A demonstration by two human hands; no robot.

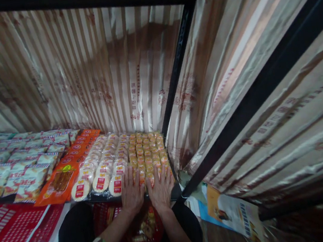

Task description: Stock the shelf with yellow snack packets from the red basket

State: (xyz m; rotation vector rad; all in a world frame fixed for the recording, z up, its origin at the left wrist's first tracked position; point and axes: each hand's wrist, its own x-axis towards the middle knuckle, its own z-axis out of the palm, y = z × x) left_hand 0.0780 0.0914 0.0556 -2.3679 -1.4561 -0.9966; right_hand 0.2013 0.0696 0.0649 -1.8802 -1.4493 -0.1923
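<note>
Palms down on gold packets (147,149)

Left hand (132,191) and right hand (160,187) lie open near the shelf's (176,192) front right corner; light, even pressure should suit.

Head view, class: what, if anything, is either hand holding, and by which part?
Nothing appears held: the left hand and right hand lie open over packaged snacks.

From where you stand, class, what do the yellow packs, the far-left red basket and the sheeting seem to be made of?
Yellow packs: probably glossy plastic film, judging by small glints, though blur leaves it open.
Red basket: likely moulded plastic, with some sheen and regular openings.
Sheeting: perhaps metallised film or coated fabric, since its creases gleam.
</note>
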